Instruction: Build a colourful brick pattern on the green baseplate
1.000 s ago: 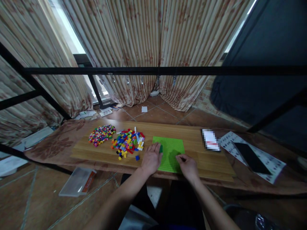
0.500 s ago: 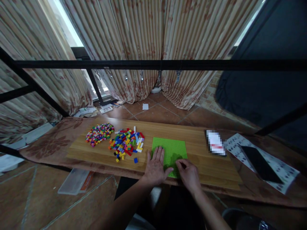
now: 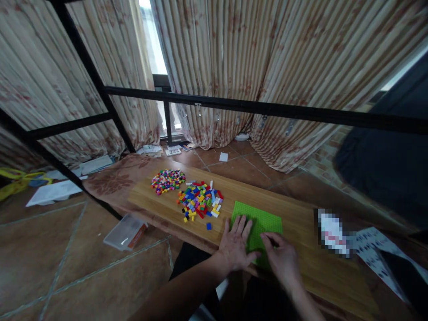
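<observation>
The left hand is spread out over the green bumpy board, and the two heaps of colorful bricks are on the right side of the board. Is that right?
Not quite: the heaps are on the left side. The head view shows the smaller-piece heap and the bigger-brick heap there. The left hand is indeed spread over the green board.

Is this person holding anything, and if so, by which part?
The left hand is spread over the green baseplate, gripping nothing. The right hand is pinched over it too; whether that hand holds something small cannot be told.
</observation>
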The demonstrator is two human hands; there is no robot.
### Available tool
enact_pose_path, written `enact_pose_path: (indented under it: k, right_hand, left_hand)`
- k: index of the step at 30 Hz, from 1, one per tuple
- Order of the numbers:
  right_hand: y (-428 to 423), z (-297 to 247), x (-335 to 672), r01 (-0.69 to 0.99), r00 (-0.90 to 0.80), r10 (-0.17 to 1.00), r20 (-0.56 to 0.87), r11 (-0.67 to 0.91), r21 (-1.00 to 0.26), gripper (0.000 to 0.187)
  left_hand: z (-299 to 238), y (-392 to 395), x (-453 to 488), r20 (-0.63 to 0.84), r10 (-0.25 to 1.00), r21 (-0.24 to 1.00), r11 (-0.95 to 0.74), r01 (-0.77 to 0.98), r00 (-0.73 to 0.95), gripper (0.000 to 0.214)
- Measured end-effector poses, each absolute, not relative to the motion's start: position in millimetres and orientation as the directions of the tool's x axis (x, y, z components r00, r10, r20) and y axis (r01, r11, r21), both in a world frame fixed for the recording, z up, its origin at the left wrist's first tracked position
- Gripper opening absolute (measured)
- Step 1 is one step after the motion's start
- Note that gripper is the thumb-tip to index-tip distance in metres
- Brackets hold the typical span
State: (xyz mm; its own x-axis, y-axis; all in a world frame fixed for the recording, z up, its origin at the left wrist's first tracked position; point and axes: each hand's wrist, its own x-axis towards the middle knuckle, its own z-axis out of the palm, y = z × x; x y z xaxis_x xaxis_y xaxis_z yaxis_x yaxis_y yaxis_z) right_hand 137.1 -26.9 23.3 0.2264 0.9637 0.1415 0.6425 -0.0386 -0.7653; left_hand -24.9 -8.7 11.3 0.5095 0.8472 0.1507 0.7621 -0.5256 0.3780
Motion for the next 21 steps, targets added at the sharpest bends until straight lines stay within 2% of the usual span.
enact_pose_path:
  k: [5,13,15,17,21]
  right_hand:
    - [-10,39,106,0.656,0.084,0.981,0.175,0.078,-0.751,0.031]
    - [22,39,23,0.706,-0.178,0.968,0.177,0.251,-0.663,0.028]
    - [36,33,10,0.762,-0.173,0.970,0.171,0.242,-0.601,0.027]
    - [55,26,5,0.827,-0.095,0.980,0.175,0.176,-0.534,0.026]
    - [100,17,13,0.874,0.029,0.984,0.178,0.062,-0.482,0.027]
  left_hand:
    - [18,-27,-41,0.186,0.849,0.426,-0.523,0.738,0.494,0.085]
    - [6,-62,-119,0.200,0.916,0.408,-0.401,0.820,0.348,0.065]
    - [2,-62,-133,0.191,0.912,0.393,-0.409,0.823,0.363,0.059]
    - [-3,-59,-140,0.191,0.900,0.368,-0.435,0.822,0.391,0.056]
    - [-9,-50,-146,0.226,0.887,0.301,-0.456,0.837,0.402,0.057]
